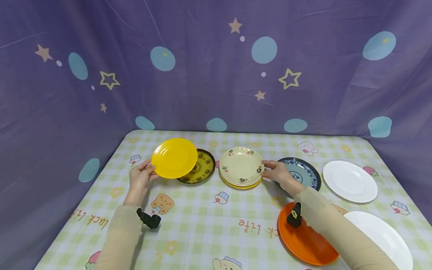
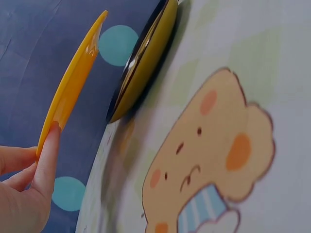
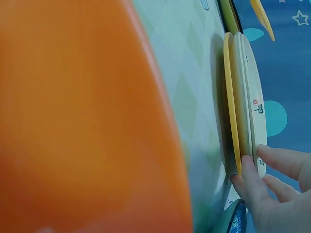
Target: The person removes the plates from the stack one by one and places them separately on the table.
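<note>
My left hand [image 1: 140, 178] pinches the rim of a plain yellow plate [image 1: 174, 158], tilted and raised off the table. Partly behind it lies a yellow plate with a dark rim and dark pattern [image 1: 204, 167]. At the middle of the table, cream plates with small printed motifs [image 1: 241, 165] are stacked on another yellow plate [image 1: 239, 187]. My right hand [image 1: 278, 173] holds the right rim of this stack; in the right wrist view, its fingertips [image 3: 249, 162] lie at the plates' edges and over the top one. A blue floral plate [image 1: 303, 174] is partly covered by that hand.
To the right lie a white plate [image 1: 350, 181] and a second white plate [image 1: 388, 238] nearer the front. An orange plate [image 1: 305, 247] sits under my right forearm. The checked tablecloth [image 1: 196, 232] has printed cartoon figures. A purple curtain [image 1: 203, 97] hangs behind the table.
</note>
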Available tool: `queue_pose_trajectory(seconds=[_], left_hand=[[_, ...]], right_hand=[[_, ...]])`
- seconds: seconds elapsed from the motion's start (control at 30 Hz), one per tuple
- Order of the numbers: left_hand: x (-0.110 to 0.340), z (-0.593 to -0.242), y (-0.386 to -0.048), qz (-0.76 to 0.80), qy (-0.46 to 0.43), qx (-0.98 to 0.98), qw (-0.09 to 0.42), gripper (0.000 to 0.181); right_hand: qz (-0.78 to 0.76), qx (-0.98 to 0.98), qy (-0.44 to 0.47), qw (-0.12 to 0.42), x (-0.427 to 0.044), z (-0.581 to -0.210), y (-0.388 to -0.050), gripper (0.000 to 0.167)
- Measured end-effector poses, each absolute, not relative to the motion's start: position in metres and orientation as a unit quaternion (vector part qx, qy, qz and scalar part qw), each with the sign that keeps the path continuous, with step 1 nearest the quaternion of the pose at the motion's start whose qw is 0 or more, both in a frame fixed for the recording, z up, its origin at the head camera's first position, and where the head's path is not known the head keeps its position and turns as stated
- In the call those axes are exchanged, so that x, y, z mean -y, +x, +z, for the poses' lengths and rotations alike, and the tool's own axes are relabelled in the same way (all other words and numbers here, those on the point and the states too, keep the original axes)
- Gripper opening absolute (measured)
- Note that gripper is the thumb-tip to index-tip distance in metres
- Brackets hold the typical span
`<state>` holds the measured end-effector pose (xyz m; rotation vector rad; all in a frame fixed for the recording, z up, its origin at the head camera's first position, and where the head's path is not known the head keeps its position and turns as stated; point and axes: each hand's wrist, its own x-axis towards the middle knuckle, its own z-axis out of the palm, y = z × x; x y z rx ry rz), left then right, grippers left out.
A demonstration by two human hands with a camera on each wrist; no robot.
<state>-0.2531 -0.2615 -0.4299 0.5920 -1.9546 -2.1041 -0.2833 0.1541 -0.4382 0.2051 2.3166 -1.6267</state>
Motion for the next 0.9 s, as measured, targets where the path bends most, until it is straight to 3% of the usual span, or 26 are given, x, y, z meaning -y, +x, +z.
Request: queue_pose_trajectory(seconds=[0.9], left_hand=[[0.307,-0.433,-0.246,-0.707,0.271,0.642,0.119,0.046]], right_hand=[[-0.571,-0.805,0.062,0.146,-0.155,-0.438,-0.283,0.053]])
